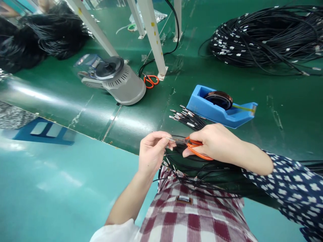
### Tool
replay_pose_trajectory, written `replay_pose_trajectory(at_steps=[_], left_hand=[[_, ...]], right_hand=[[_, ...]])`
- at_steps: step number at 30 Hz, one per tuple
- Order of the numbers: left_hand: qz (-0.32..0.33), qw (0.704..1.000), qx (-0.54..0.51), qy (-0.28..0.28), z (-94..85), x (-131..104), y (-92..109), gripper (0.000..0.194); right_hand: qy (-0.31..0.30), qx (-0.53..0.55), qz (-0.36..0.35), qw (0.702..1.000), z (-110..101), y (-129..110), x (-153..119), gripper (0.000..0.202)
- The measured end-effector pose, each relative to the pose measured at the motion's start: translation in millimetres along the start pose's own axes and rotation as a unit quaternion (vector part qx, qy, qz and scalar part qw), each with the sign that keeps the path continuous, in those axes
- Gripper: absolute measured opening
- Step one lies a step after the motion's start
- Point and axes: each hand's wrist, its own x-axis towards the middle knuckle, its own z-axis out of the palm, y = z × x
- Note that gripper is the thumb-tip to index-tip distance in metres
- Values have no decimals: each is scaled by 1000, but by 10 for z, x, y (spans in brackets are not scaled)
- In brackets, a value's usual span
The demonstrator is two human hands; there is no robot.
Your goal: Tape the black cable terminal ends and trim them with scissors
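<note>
My right hand [212, 143] is closed around the orange handles of a pair of scissors [198, 153], whose blades point left toward my other hand. My left hand [153, 148] pinches the end of a black cable [178, 136] between thumb and fingers, right where the blade tips meet it. Just what the tips touch is too small to make out. Beneath and in front of my hands lie several loose black cables [202, 183] with silvery ends, some across my checked apron. Beyond the right hand rests a bunch of cable ends [188, 117] with pale tips.
A blue tape dispenser [212, 112] holding a brown roll stands behind my right hand. Farther back are a grey machine [126, 84], a second pair of orange-handled scissors [151, 81], white posts [155, 40] and a big cable coil [264, 37]. More black cable bundles [55, 33] lie far left.
</note>
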Motion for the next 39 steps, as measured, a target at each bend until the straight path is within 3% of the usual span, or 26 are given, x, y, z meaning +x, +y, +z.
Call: replay_pose_trajectory(at_steps=[2,4,7,10,21,29,39], left_hand=[[3,1000,-7,-1,-11,3,-8,11],[4,1000,-9,0,-21,3,-7,11],[2,1000,-8,-1,-23,0,2,10],[3,1000,-14,-2,-10,-4,10,8],[9,1000,5,-8,0,-41,7,6],[-1,1000,-21,-18,15,-42,-30,9],[-8,1000,-13,-27,4,-57,-15,5]], right_hand=[[-19,53,4,998,11,20,4,61],[0,65,14,998,24,35,-6,62],[52,19,16,998,32,39,-32,62],[65,-24,6,998,24,23,-47,62],[50,-119,-14,991,-48,-46,-58,60],[-27,-12,-11,1000,-20,45,-8,60],[35,-46,-32,998,-33,74,-68,61]])
